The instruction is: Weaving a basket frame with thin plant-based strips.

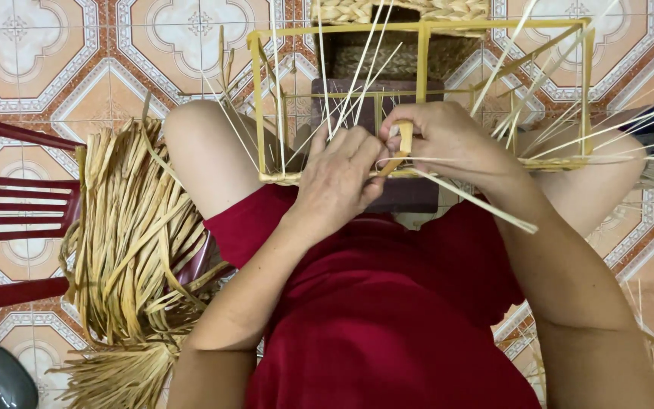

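strip (403, 148) of flat tan fibre, pinched at the near rail of a yellow frame (422, 57) that rests across the person's knees. right hand (448, 140): fingers closed on the strip, thumb and forefinger bending it over the rail. left hand (338, 178): fingers curled shut against the same rail just beside the strip, pressing on it; whether it also grips a fibre is hidden by its own knuckles. judgement on technique: the wrap would sit best if the strip is kept flat, not twisted, drawn snug against the rail, and held down by the left hand while the right takes up slack.

frame: a box outline of thin rods wound in smooth yellow cord, open on all sides. thin pale stalks (357, 68), stiff and straight, rise from the near rail and fan out to the right, some crossing the far rail. a dark purple block (410, 193) lies under the frame, between the knees. beyond the frame, a woven basket (399, 11) with a braided rim, partly cut off by the picture edge.

at the person's left, a thick bundle of dried leaves (134, 242), flat, ribbon-like and straw-coloured, draped over a dark red slatted chair (9, 212), its ends fraying downward. floor (54, 68): glossy patterned tiles in orange, white and grey. clothing: dark red fabric.
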